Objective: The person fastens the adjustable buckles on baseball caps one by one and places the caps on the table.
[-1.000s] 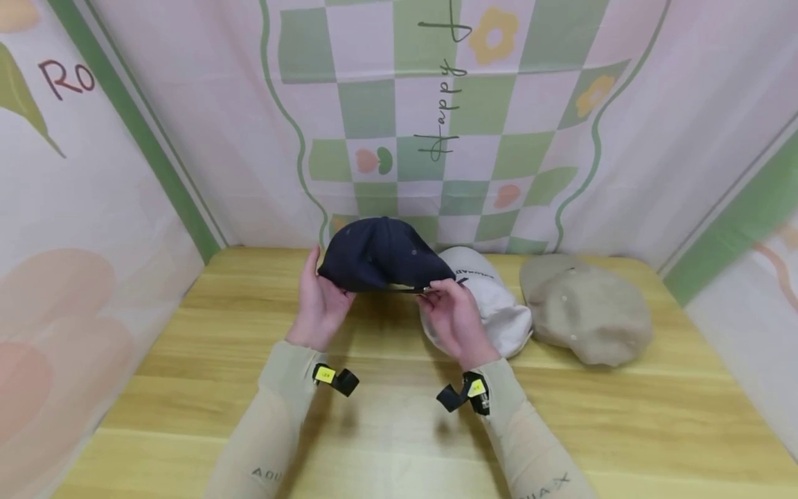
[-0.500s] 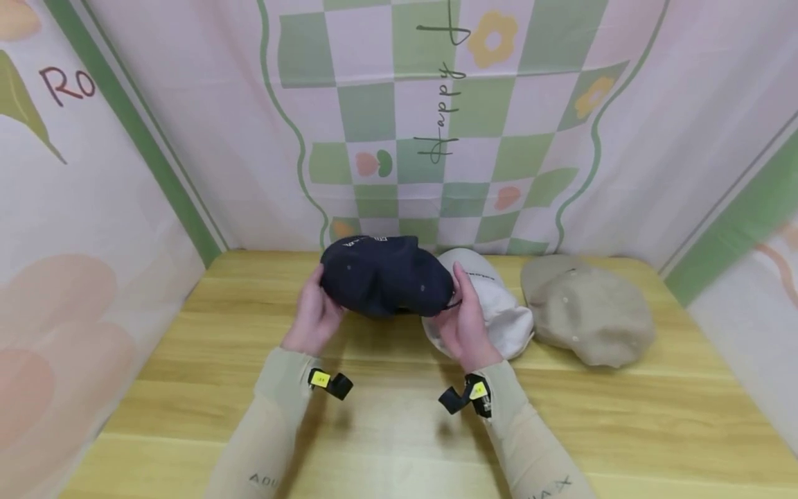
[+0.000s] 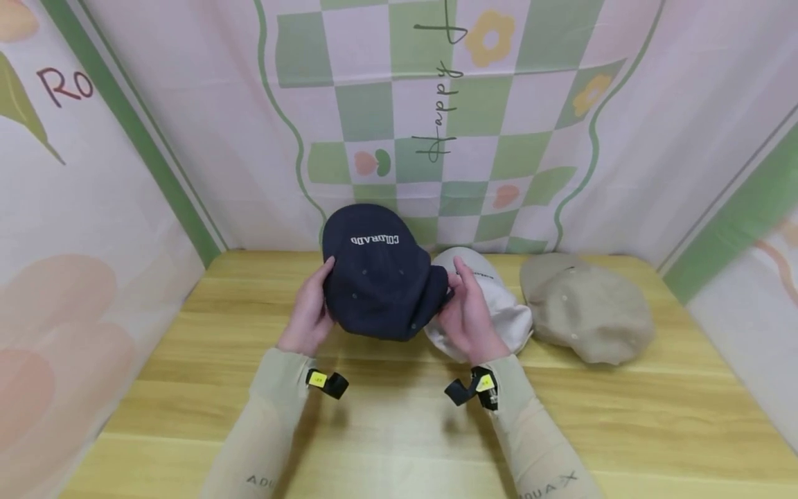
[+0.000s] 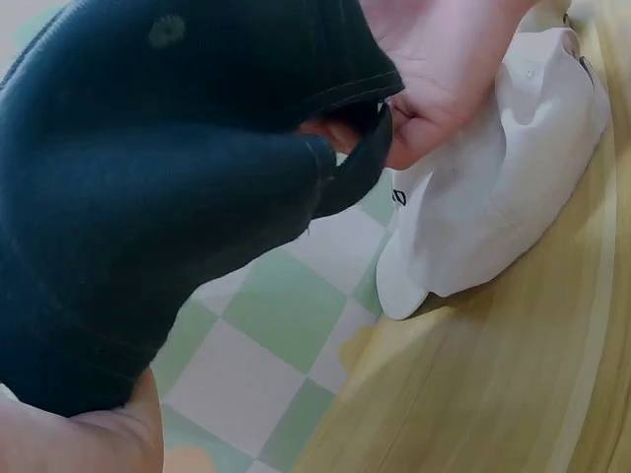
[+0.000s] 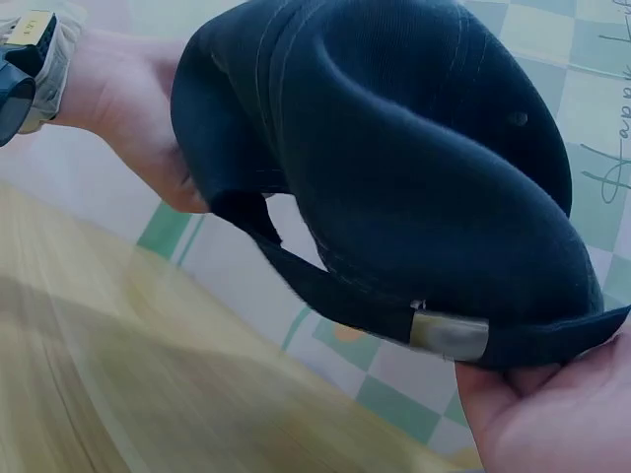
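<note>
Both hands hold a navy baseball cap (image 3: 380, 291) above the table, its brim up and toward the back, with white COLORADO lettering facing the head camera. My left hand (image 3: 308, 313) grips the cap's left side, thumb on the outside. At the other side my right hand (image 3: 469, 315) pinches the back strap; in the right wrist view a metal buckle (image 5: 449, 335) shows on that strap (image 5: 365, 317). Behind the right hand lies a light grey-white cap (image 3: 499, 305), partly covered by it. Some fingers of both hands are hidden behind the navy cap.
A khaki cap (image 3: 586, 312) lies to the right of the grey-white one, close against it. The wooden table (image 3: 393, 430) ends at a back curtain (image 3: 368, 111) with a green checkered print. Printed side curtains stand at left and right.
The navy cap has turned over from showing its back opening to showing its front, brim rising. Both hands keep hold of it, the right one shifting slightly rightward. The other caps stay put.
</note>
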### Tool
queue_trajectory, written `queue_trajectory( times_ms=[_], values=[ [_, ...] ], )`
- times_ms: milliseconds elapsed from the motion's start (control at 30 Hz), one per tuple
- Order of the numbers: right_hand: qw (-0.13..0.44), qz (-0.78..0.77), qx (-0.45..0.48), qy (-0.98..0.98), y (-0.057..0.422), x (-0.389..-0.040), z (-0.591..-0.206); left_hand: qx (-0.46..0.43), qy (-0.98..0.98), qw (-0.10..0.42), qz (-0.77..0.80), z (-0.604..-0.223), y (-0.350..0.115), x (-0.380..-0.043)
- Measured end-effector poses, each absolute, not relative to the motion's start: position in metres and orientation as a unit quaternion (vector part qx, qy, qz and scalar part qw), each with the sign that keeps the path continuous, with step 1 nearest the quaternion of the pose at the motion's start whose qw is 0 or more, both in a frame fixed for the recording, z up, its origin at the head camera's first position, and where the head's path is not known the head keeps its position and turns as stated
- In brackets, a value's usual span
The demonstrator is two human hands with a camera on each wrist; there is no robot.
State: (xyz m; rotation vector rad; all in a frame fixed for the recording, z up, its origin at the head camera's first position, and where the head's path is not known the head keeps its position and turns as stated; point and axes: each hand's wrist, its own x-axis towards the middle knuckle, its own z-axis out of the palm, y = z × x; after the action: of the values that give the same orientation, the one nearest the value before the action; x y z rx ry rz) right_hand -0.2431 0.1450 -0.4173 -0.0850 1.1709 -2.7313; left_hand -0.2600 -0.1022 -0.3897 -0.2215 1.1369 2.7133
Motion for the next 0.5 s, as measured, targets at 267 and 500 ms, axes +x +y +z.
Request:
queue_trajectory(
  times_ms=[267,500],
  values=[
    [0.158,-0.895,-0.05,0.414,0.146,-0.245,-0.415,-0.065,0.377,0.129,0.915,-0.389,-0.103,-0.257],
    [0.104,-0.915,-0.021,0.389,0.142,-0.247,-0.406,-0.043,0.435,0.149,0.887,-0.389,-0.101,-0.255]
  ],
)
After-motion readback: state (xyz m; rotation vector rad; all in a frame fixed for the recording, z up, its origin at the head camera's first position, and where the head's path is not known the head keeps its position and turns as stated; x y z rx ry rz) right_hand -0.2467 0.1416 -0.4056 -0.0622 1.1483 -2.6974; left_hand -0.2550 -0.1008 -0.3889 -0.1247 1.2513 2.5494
